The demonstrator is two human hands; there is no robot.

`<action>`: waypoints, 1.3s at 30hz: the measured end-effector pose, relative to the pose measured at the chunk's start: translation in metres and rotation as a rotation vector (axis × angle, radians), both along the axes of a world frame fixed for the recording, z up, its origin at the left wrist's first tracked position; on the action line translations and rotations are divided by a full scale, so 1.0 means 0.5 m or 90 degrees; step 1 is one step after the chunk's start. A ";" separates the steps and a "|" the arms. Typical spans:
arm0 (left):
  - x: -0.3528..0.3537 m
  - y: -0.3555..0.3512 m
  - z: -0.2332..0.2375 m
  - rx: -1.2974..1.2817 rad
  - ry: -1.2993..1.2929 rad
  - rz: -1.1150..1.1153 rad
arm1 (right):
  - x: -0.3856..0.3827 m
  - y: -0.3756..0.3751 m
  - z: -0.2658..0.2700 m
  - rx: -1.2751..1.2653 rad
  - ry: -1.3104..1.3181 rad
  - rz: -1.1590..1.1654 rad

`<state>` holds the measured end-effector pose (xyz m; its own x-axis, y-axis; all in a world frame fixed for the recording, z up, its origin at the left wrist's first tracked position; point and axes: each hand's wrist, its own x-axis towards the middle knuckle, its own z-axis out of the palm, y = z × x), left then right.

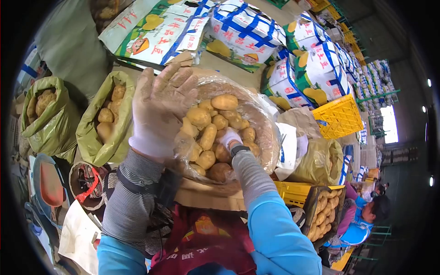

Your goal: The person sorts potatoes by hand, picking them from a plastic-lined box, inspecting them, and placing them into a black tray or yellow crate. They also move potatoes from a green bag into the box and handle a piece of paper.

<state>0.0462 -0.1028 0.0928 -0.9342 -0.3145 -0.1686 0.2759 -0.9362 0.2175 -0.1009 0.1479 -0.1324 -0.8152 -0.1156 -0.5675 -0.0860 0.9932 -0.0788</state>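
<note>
My left hand [161, 107], in a soil-stained white glove, is raised with its fingers spread and nothing in it. It is beside the left edge of a clear plastic bag [270, 137], whose mouth is spread wide. Inside the bag lies a heap of potatoes [208, 136], some yellow and some browner. My right hand [230, 136], also in a white glove, reaches down among these potatoes. Its fingers are largely hidden, so whether it grips one does not show. Cardboard [208, 196] shows under the near side of the bag.
Two green sacks of potatoes, one [89, 130] nearer the bag, stand at left. Printed potato cartons [247, 34] line the far side. At right are a yellow crate [339, 118], a green sack [321, 160] and a crate of potatoes [323, 215]. Another person [360, 224] is beyond.
</note>
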 end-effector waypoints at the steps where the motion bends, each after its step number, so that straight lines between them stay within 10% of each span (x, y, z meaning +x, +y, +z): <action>1: -0.003 -0.002 -0.001 0.003 -0.001 0.002 | 0.000 0.007 -0.039 -0.027 0.045 -0.015; 9: -0.017 0.030 -0.004 -0.001 0.000 -0.055 | 0.000 0.112 0.042 -0.199 0.165 0.022; 10: -0.017 0.045 -0.002 -0.046 -0.017 -0.068 | 0.003 0.138 0.063 -0.243 0.182 -0.006; 11: -0.019 0.064 -0.004 -0.093 -0.032 -0.082 | 0.007 0.161 0.082 -0.622 0.049 -0.097; 14: -0.034 0.118 -0.031 -0.270 -0.116 -0.198 | 0.045 0.204 0.222 -0.775 -0.104 -0.283; 20: -0.028 0.270 -0.107 -0.598 -0.076 -0.328 | 0.165 0.206 0.394 -0.968 -0.165 -0.203; 30: 0.016 0.321 -0.084 -0.569 -0.063 -0.402 | 0.202 0.180 0.346 -0.572 0.321 -0.141; 33: 0.004 0.327 -0.120 -0.838 0.042 -0.310 | 0.160 0.197 0.378 -0.645 -0.122 -0.362; 35: -0.003 0.316 -0.132 -1.107 0.227 -0.180 | 0.159 0.203 0.351 -0.737 -0.090 -0.336; 36: -0.003 0.320 -0.134 -0.985 0.205 -0.235 | 0.161 0.200 0.339 -0.785 -0.073 -0.322; 39: -0.001 0.326 -0.116 -0.821 0.129 -0.309 | 0.187 0.180 0.327 -0.630 0.460 0.012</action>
